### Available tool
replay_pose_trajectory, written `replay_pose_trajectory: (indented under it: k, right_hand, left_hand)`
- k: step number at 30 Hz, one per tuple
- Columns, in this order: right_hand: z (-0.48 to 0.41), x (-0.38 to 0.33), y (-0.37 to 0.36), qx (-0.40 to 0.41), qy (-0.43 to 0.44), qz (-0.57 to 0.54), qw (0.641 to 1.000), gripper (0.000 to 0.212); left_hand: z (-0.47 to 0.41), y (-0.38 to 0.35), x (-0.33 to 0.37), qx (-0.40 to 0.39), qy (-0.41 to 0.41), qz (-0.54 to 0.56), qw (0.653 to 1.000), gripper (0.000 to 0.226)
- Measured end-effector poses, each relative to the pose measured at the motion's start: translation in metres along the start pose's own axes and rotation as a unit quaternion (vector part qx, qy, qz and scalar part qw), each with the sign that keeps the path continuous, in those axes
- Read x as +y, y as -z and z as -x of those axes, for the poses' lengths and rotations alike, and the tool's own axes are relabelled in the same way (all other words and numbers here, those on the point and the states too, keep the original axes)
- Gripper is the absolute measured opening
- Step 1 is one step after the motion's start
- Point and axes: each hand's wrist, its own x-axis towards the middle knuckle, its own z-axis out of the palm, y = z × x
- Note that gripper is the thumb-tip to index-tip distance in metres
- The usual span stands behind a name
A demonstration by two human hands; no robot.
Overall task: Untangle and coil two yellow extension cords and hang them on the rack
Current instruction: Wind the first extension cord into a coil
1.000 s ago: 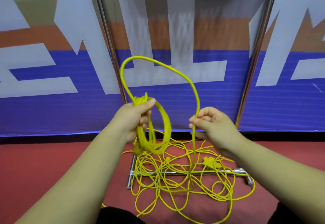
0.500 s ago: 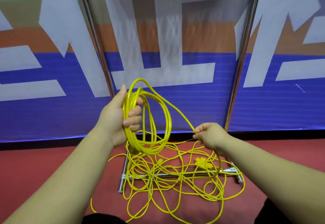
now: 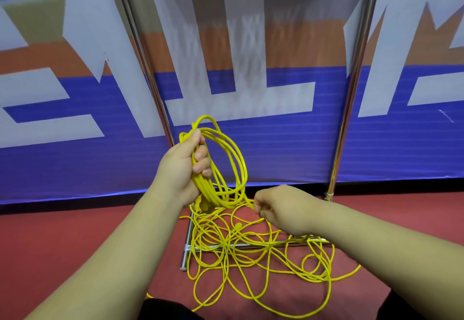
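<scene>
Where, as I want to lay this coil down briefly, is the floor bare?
The widest bare patch is the red floor left of the rack's base bar, below the banner. A narrower strip lies right of the right upright. Between them it is crowded: the loose cord tangle covers the rack's foot.

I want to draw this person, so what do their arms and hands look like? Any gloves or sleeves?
No gloves, no sleeves in view: the left forearm and right forearm are bare to the picture's edge. The left hand and right hand show no rings, watch or bands. The nails that show look short and unpainted.
</scene>
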Motion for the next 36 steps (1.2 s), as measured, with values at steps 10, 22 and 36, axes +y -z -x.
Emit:
replay_pose_trajectory:
  k: [10,22,36]
  right_hand:
    - [0.021,-0.013,0.031,0.110,0.117,0.001,0.987,0.015]
    - [0.029,-0.011,0.058,0.148,0.084,-0.341,0.924,0.026]
    - [0.029,0.000,0.076,0.204,0.089,-0.278,0.934,0.027]
  left_hand:
    - [0.000,-0.004,-0.013,0.076,-0.004,0.006,0.997,0.022]
    - [0.013,-0.021,-0.031,-0.036,0.073,-0.119,0.990,0.023]
    - [0.018,-0.030,-0.040,-0.103,0.150,-0.150,0.972,0.019]
